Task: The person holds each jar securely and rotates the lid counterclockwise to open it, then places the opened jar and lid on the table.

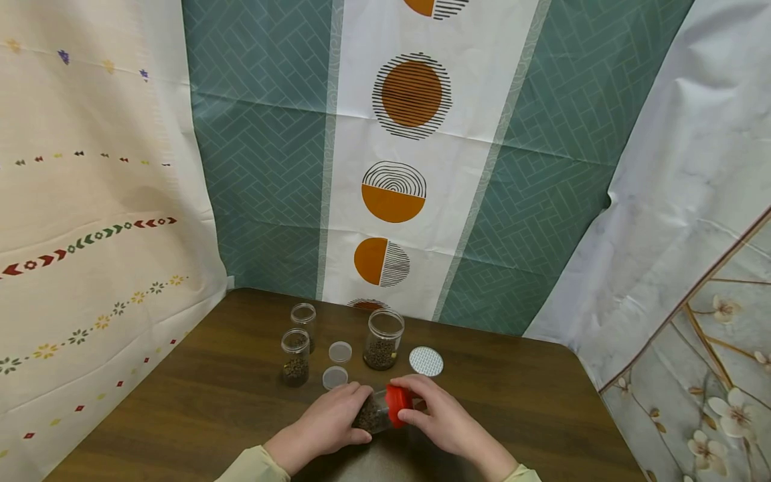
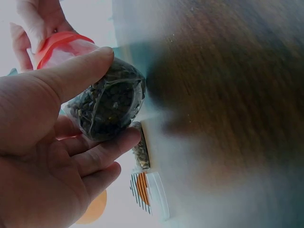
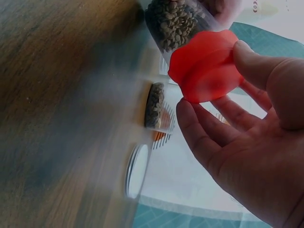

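Note:
My left hand (image 1: 330,420) grips a clear plastic jar (image 1: 371,414) by its body, thumb on one side and fingers on the other. The jar lies tilted on its side just above the table, and dark brown pellets (image 2: 111,102) fill its bottom end. A scalloped red lid (image 3: 205,66) sits on the jar's mouth, which points right. My right hand (image 1: 442,415) holds this lid by its rim, thumb on one side and fingertips on the other.
Behind the hands stand two narrow lidless jars (image 1: 295,361) and a wider lidless jar (image 1: 381,348), with brown pellets inside. Two clear round lids (image 1: 335,377) and a white patterned disc (image 1: 426,361) lie on the brown wooden table (image 1: 211,388). A curtain (image 1: 265,167) hangs behind.

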### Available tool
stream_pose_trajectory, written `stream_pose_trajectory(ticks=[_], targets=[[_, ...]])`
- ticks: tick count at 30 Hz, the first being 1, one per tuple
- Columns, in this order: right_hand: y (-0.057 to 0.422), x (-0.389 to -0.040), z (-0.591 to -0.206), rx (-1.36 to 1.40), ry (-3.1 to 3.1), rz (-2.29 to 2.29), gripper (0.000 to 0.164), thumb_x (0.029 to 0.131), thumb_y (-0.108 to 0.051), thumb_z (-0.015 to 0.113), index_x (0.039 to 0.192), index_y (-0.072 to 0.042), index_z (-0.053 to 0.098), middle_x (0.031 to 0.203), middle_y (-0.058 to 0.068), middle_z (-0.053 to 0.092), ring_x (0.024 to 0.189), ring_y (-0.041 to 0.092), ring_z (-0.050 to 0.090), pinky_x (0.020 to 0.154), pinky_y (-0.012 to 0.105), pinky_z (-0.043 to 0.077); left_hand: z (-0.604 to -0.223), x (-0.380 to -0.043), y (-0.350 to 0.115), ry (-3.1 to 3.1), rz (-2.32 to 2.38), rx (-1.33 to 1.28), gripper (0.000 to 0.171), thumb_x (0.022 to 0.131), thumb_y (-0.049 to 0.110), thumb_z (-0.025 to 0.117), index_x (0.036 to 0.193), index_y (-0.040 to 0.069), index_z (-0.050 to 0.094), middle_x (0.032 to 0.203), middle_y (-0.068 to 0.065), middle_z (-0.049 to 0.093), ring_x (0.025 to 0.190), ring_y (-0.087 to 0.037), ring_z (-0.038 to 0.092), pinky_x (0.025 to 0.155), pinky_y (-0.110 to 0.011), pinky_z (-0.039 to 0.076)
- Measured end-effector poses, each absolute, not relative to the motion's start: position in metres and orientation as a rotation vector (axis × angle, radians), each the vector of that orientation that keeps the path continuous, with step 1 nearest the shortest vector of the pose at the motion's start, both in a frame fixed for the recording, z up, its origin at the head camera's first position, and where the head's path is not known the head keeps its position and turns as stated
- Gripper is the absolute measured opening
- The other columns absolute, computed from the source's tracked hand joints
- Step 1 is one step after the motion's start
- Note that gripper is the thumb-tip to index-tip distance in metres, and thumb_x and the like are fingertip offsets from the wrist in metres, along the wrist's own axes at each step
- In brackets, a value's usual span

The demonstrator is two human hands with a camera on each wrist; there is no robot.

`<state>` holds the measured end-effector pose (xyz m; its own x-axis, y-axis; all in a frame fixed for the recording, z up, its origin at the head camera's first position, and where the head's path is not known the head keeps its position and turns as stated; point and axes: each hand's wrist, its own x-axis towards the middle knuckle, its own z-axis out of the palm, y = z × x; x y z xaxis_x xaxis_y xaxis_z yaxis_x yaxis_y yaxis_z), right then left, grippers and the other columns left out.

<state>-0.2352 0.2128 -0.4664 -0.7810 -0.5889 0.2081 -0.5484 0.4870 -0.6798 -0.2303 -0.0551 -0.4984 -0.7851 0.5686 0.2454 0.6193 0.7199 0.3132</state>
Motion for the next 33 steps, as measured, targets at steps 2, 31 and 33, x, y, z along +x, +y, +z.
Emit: stream_pose_trajectory(ticks=[2,31,33], targets=[[0.2139,-0.2355,-0.4670,-1.025,2.662,-1.184,0.044,0.108,-0.024,0.075,0.150,-0.020,0.063,0.145,0.001,0.064,0.122,0.021,0.068,0.099,0.048,0.060,-0.4983,-0.2305,-0.0548,-2.788,-0.576,-0.972,0.065,0.084,0.033,0.100,0.132,0.004,0.066,0.112,-0.002,0.066,0.104,-0.022,0.066,0.087,-0.043,0.058],[0.2135,-0.2332,-0.4713,-0.741,2.766,-1.107,0.050,0.109,-0.042,0.072,0.153,-0.020,0.063,0.140,0.001,0.068,0.101,0.011,0.067,0.085,0.038,0.057,-0.4990,-0.2304,-0.0552,-2.796,-0.591,-0.964,0.066,0.085,0.033,0.099,0.133,0.004,0.066,0.114,-0.003,0.066,0.105,-0.022,0.066,0.088,-0.044,0.059],[0.2137,-0.2330,-0.4710,-0.769,2.761,-1.107,0.050,0.109,-0.039,0.073,0.154,-0.019,0.063,0.138,0.000,0.067,0.102,0.011,0.067,0.088,0.039,0.057,-0.4987,-0.2302,-0.0554,-2.798,-0.592,-0.966,0.066,0.085,0.033,0.099,0.134,0.004,0.066,0.114,-0.003,0.067,0.105,-0.022,0.066,0.088,-0.044,0.059]])
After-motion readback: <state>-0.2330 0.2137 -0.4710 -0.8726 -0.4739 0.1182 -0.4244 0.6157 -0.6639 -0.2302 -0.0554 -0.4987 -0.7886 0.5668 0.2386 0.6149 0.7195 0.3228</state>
